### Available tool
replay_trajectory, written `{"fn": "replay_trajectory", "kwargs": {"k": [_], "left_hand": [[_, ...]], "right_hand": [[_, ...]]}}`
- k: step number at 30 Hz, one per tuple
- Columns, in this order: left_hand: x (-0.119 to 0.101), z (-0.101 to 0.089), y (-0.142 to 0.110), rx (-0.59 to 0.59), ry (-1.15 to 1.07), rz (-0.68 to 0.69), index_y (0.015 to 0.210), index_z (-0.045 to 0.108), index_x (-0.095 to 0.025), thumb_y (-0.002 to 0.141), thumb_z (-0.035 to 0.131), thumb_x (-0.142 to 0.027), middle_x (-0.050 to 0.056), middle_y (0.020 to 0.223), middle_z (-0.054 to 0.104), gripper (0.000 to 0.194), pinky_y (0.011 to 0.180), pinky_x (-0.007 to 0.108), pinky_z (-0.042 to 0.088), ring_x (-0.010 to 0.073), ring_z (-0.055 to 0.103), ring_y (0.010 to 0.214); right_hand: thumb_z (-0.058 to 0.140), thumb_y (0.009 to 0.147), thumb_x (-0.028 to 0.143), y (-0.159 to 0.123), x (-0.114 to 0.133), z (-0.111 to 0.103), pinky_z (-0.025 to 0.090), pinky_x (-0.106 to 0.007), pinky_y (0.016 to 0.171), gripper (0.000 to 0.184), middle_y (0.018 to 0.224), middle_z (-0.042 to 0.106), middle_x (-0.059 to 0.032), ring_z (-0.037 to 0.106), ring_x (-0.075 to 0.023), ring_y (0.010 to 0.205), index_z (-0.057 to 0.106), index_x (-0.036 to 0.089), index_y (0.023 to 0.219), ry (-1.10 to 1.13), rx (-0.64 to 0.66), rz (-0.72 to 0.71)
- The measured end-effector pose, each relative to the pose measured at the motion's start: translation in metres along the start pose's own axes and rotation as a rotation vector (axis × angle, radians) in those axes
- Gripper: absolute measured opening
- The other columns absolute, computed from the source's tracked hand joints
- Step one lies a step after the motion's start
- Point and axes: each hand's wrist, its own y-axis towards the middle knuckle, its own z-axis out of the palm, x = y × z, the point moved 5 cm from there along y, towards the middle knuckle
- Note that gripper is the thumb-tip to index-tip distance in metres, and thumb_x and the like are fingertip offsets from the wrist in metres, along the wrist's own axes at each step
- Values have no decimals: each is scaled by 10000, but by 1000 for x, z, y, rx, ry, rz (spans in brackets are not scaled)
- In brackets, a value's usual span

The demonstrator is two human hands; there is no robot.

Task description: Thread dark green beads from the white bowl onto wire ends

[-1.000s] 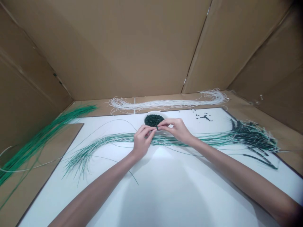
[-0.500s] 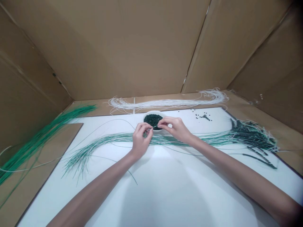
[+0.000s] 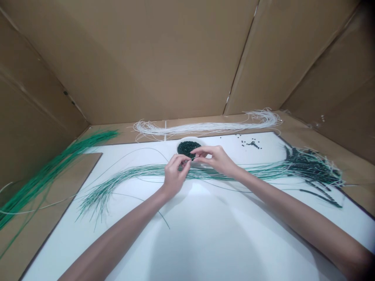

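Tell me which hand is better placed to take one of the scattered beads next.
Probably right: the right hand is nearer the scattered beads, which lie beyond it to the right; the left hand is farther off.

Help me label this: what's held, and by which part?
The left hand and right hand seem to pinch a thin strand near the bowl; which part, I can't tell.

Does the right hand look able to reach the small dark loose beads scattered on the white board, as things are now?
Probably yes: the right hand seems near enough, and only bare white board shows between it and the loose beads.
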Motion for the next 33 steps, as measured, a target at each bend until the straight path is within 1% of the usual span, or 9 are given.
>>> {"fn": "replay_trajectory", "kwargs": {"k": [2,4,8,10,13,18,21,24,33], "left_hand": [[0,-1,0,-19,1,-22,796,573,-167,784,504,-178,21,775,553,70,615,202,418,95,512,686],[1,-2,1,-31,-14,-31,814,570,-163,776,516,-181,21,792,539,69,603,198,421,83,500,650],[1,1,0,12,-32,-11,924,576,-174,748,562,-202,31,883,517,179,575,191,424,55,465,586],[2,2,0,21,-24,-1,898,596,-178,752,564,-214,28,869,524,154,576,188,420,56,464,590],[3,1,0,0,-17,-3,833,609,-174,774,535,-213,25,826,540,102,590,192,419,66,479,612],[1,-3,3,-37,13,-37,812,579,-165,780,510,-193,32,814,551,81,672,221,422,107,514,734],[1,-5,3,-44,36,-84,807,565,-165,783,503,-195,15,762,544,73,642,210,408,96,492,677],[1,-5,3,-41,48,-101,813,560,-166,787,495,-204,6,734,527,80,593,198,386,86,459,619],[0,-4,0,-47,60,-65,828,568,-165,778,514,-218,10,789,503,91,556,190,366,67,404,567]], "right_hand": [[582,726,287,0,-1,-2,443,-242,616,162,733,645,-27,567,-128,649,656,166,805,1,-20,6],[567,740,279,0,0,-2,437,-241,624,150,735,644,-32,569,-131,661,658,160,748,-10,-15,-21],[543,761,253,-1,2,1,423,-230,614,147,748,633,-36,564,-128,667,654,159,739,-40,-4,-80],[539,765,243,-2,3,3,418,-224,605,141,752,627,-35,560,-127,664,650,160,744,-54,-2,-90],[529,770,220,-3,3,3,414,-223,614,134,754,624,-34,559,-126,669,645,158,742,-73,-11,-100],[529,768,213,0,4,-6,409,-232,635,126,747,624,-29,556,-132,675,638,168,723,-87,-73,-97],[537,760,216,1,2,-11,402,-238,630,122,729,625,-26,549,-135,665,633,166,705,-100,-87,-69],[536,759,226,3,0,-13,395,-243,628,127,724,625,-25,547,-138,666,628,167,696,-115,-93,-59],[532,755,208,5,-1,-19,379,-242,613,120,705,619,-24,533,-132,648,626,164,693,-169,-106,-73]]}}
